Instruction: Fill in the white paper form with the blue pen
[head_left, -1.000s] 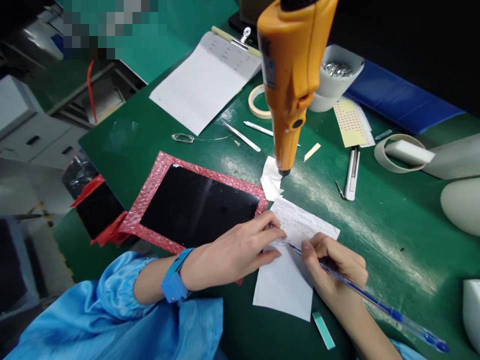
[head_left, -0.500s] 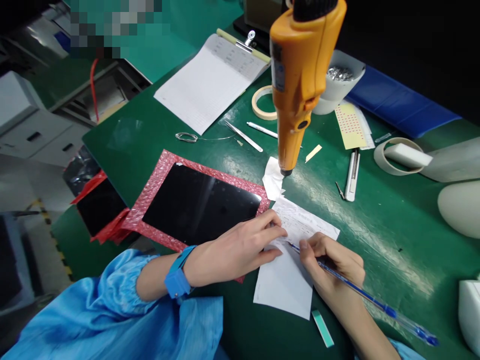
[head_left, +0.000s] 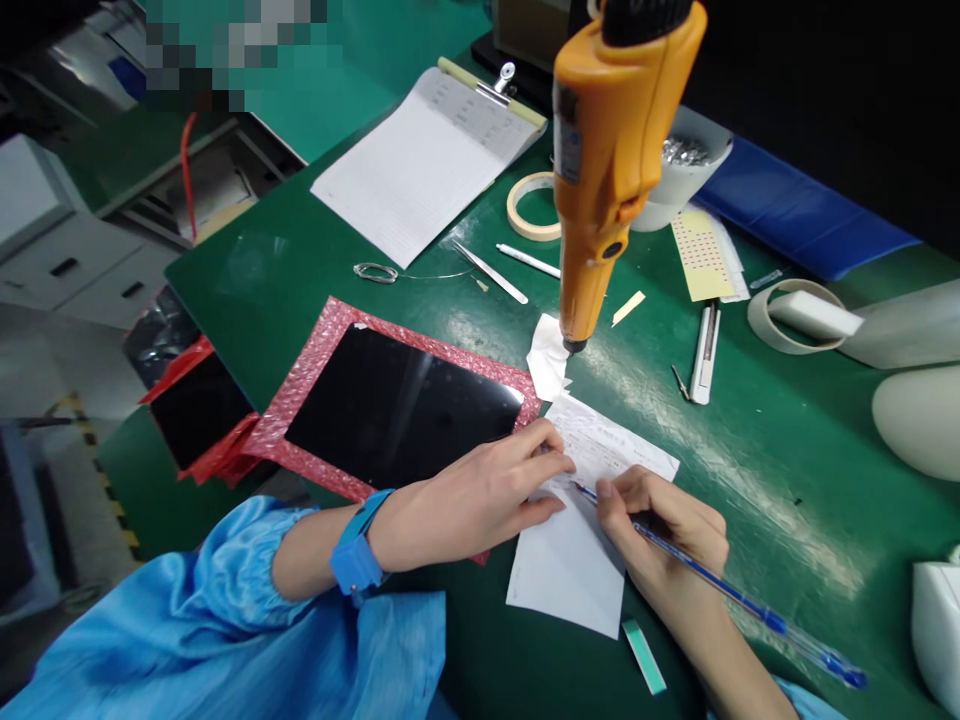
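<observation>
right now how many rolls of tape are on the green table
2. One tape roll lies flat behind the hanging orange screwdriver, near the clipboard. A second, wider roll sits at the right with a white block resting in it. Others may be hidden.

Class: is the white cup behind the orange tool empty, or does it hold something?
It holds something. The cup stands upright on the green table, and small shiny metal pieces show inside its rim, partly hidden behind the orange tool.
</observation>
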